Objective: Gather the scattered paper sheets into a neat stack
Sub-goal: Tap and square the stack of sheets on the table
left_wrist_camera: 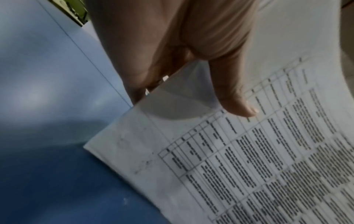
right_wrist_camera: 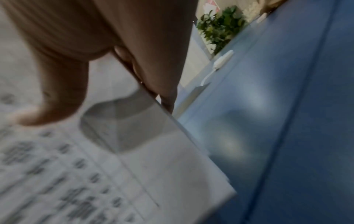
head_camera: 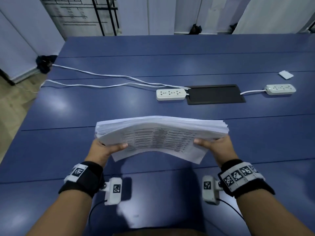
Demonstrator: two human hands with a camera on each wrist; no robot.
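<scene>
A thick stack of white paper sheets (head_camera: 160, 133) with a printed table on the face towards me is held up above the blue table (head_camera: 119, 103), bowed upward in the middle. My left hand (head_camera: 109, 147) grips its left edge, thumb on the printed face and fingers behind. My right hand (head_camera: 211, 142) grips the right edge the same way. In the left wrist view the thumb (left_wrist_camera: 235, 100) presses on the printed sheet (left_wrist_camera: 249, 151). The right wrist view is blurred; the thumb (right_wrist_camera: 53, 98) lies on the paper (right_wrist_camera: 134, 166) and the fingers are behind the edge.
Two white power strips (head_camera: 171, 94) (head_camera: 280, 89) with cords lie mid-table beside a black cable hatch (head_camera: 215, 94). A small white card (head_camera: 286, 74) sits at the far right. A dark bundle (head_camera: 45, 63) hangs at the table's far left corner. A green plant (right_wrist_camera: 220, 28) stands beyond the table.
</scene>
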